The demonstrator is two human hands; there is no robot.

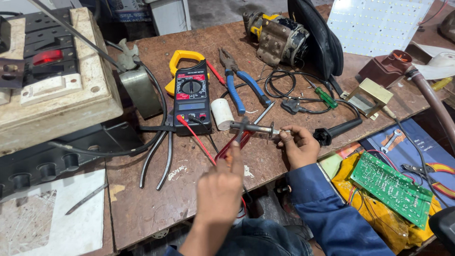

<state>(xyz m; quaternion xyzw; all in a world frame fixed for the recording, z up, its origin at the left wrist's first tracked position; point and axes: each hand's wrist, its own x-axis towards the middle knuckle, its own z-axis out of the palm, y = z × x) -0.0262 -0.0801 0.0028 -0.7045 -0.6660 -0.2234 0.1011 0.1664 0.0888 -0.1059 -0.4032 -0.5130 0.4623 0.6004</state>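
My right hand (297, 144) is closed, pinching the tip end of a soldering iron (258, 127), which lies on the wooden surface (156, 199) with its long axis running roughly left to right, the metal barrel pointing toward my right fingers. My left hand (219, 189) is raised in front of me, fingers loosely curled, and it grips a red probe (232, 148) (a bit blurred, so I cannot tell how firmly) that slants up toward the middle of the iron. So the iron sits just beyond the left hand and directly left of the right, which is the nearer one. The meter (191, 97) and blue pliers (241, 85) lie farther back, well apart from both hands
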